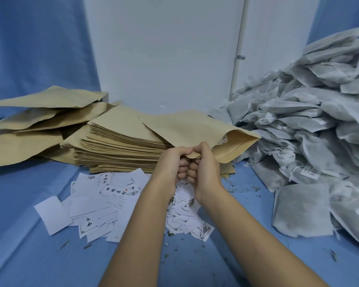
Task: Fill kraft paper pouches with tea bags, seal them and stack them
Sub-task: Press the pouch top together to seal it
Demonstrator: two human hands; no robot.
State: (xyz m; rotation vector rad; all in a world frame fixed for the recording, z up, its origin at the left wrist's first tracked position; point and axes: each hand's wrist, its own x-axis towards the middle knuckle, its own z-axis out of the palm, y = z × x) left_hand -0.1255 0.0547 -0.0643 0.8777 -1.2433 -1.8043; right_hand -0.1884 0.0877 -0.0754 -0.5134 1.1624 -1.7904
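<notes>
A kraft paper pouch (197,129) lies in the air at the centre, its mouth gaping open to the right. My left hand (173,165) and my right hand (203,165) sit side by side and both pinch the pouch's near mouth edge between thumb and curled fingers. Something white shows just inside the mouth. A tall stack of flat kraft pouches (116,146) stands behind my hands. A big heap of grey-white tea bags (311,129) fills the right side.
Filled or loose kraft pouches (33,121) lie piled at the left. Scattered white printed paper labels (104,206) cover the blue cloth (29,255) below my hands. Tea crumbs dot the cloth. A white wall (164,48) stands behind.
</notes>
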